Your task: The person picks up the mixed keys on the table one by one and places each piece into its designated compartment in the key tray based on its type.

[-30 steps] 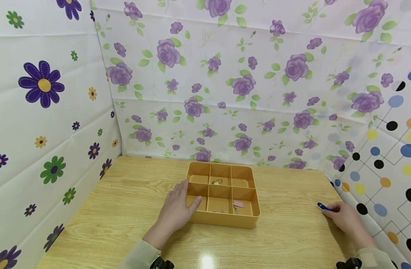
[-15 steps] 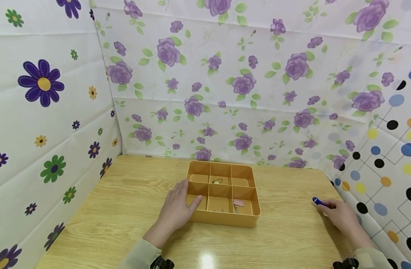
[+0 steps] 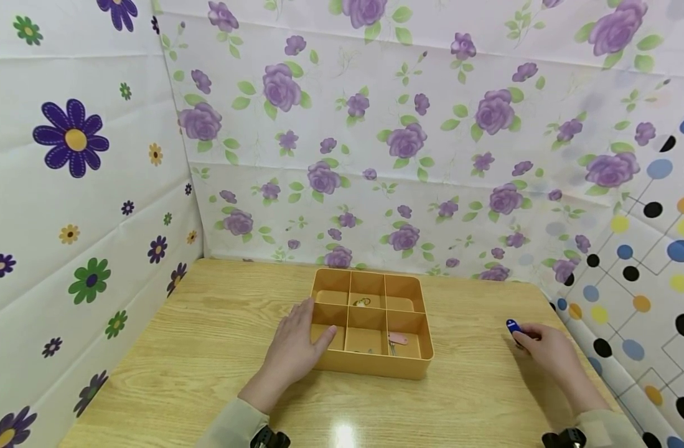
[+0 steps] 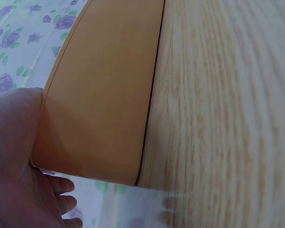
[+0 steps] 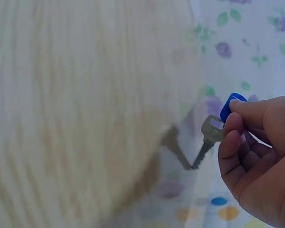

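Observation:
In the head view, my left hand rests on the near left corner of an orange box, fingers extended along its outer side and thumb over the front rim. The left wrist view shows the box wall close up beside that hand. Over to the right, my right hand pinches a blue key tag between thumb and fingers. From that tag a metal key hangs, blade downward, in the right wrist view. Inside the box lie a pink-tagged key and a small ring with a pale charm.
Dividers split the box into several compartments; small metal bits show at the front wall of the middle front one. The wooden table ends at a rose-printed cloth. A dotted cloth borders the right side.
My right hand has moved left and slightly away from me with the blue-tagged key, and the tag has turned more upright. The left hand and the box have stayed put.

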The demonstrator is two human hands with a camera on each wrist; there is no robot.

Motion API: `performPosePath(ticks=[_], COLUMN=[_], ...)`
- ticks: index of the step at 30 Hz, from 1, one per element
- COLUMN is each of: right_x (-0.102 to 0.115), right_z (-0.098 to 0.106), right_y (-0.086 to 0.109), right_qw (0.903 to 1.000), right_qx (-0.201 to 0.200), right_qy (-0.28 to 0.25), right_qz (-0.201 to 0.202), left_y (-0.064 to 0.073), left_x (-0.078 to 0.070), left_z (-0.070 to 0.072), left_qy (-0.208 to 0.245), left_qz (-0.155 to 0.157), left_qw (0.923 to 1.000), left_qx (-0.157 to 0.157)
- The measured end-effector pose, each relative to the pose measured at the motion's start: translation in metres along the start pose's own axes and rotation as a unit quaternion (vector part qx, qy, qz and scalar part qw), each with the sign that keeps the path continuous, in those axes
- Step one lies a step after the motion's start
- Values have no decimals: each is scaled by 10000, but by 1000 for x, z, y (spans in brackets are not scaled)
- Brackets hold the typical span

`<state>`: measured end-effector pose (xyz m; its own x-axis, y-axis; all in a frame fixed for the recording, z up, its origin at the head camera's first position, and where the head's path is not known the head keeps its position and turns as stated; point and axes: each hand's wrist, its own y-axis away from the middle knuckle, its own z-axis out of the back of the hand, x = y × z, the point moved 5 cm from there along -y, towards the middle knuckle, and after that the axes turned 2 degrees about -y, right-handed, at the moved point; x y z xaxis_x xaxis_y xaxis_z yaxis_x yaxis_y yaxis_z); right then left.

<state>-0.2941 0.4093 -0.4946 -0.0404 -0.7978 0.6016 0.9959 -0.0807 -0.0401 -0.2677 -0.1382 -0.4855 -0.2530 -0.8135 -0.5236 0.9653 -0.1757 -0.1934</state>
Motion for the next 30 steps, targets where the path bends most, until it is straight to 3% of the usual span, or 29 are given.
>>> performPosePath(ticks=[11,30], right_x=[52,128], right_z=[-13,-29], right_y=[5,12], right_qw=[9978,9940], right_qx=[132,161], right_qy=[-497,-781], right_qz=[415,752], left_y=[0,-1], left_x=[1,2], left_z=[0,-1], left_qy=[-50,-119], left_qz=[2,67], left_qw=[10000,9999], left_qx=[-7,39])
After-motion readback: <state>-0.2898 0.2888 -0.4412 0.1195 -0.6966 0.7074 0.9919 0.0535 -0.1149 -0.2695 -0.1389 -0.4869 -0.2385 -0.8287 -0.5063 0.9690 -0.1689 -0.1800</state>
